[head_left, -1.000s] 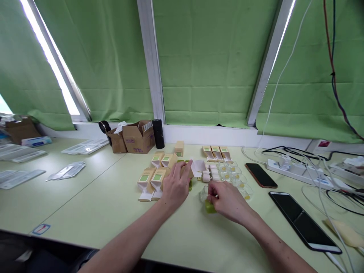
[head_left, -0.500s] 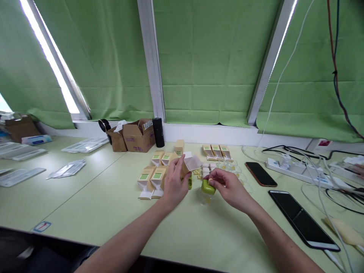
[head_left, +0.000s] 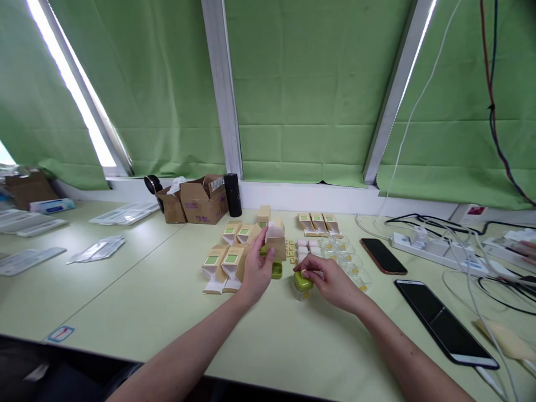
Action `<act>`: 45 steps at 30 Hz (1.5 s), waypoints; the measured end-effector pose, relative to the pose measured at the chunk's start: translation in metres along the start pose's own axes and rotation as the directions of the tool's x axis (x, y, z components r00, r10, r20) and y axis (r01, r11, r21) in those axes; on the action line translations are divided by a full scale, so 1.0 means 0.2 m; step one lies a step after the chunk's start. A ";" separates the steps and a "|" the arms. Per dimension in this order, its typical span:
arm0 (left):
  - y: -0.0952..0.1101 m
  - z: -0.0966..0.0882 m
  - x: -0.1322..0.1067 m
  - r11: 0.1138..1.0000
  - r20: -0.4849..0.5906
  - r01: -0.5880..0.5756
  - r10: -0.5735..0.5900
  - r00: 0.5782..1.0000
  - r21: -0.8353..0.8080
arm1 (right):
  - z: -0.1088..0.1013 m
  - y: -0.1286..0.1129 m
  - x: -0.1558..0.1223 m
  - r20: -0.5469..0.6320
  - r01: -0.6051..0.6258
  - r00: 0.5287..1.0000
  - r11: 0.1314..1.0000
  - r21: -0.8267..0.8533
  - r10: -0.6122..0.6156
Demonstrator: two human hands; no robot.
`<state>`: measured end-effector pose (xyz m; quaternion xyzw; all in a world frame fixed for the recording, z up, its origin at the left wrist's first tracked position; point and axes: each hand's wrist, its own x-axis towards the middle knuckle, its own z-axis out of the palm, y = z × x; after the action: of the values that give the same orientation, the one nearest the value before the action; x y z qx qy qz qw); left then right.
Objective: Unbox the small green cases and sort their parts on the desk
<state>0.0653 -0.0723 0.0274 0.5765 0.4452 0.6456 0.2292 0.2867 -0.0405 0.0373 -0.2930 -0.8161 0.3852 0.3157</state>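
Note:
My left hand (head_left: pixel 256 273) is wrapped around a small kraft cardboard box (head_left: pixel 276 249) with its white-lined flap raised. To its right, my right hand (head_left: pixel 333 279) pinches the green lid (head_left: pixel 303 281) of a small clear container (head_left: pixel 300 295), low over the table. Another green lid-like piece (head_left: pixel 277 271) lies just under the held box. Beyond my right hand are pale pinkish-white blocks (head_left: pixel 302 251), tiny yellow pieces (head_left: pixel 290 252) and several clear plastic cups (head_left: pixel 345 257). Matching boxes with green labels (head_left: pixel 211 261) stand left of my left hand.
Three more boxes (head_left: pixel 319 222) stand at the back. Two phones (head_left: pixel 383 255) and a power strip (head_left: pixel 435 251) with tangled cables lie on the right. Brown cartons (head_left: pixel 205 200) and a black cylinder (head_left: pixel 232 195) are against the wall. Flat plastic packs (head_left: pixel 125 213) rest on the left.
The box in my left hand has turned from tilted to more upright, its opening now facing up. My right hand has shifted slightly left and down with the green-lidded container.

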 end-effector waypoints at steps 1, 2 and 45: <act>0.00 0.00 0.00 0.999 0.005 0.023 -0.023 1.000 -0.047 | 0.00 0.00 0.00 0.008 -0.001 1.000 1.000 -0.006 0.001; 0.00 0.00 0.00 0.994 0.012 0.052 -0.051 0.999 -0.100 | 0.00 0.00 0.00 0.015 -0.004 1.000 1.000 -0.015 0.004; 0.03 0.02 -0.01 0.703 0.250 0.448 -0.373 0.894 -0.553 | 0.11 0.01 0.04 -0.245 -0.013 0.966 0.963 0.270 0.082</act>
<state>0.0698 -0.0750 0.0311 0.3981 0.3216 0.6491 0.5629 0.2662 -0.0434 0.0269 -0.3143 -0.7025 0.4583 0.4447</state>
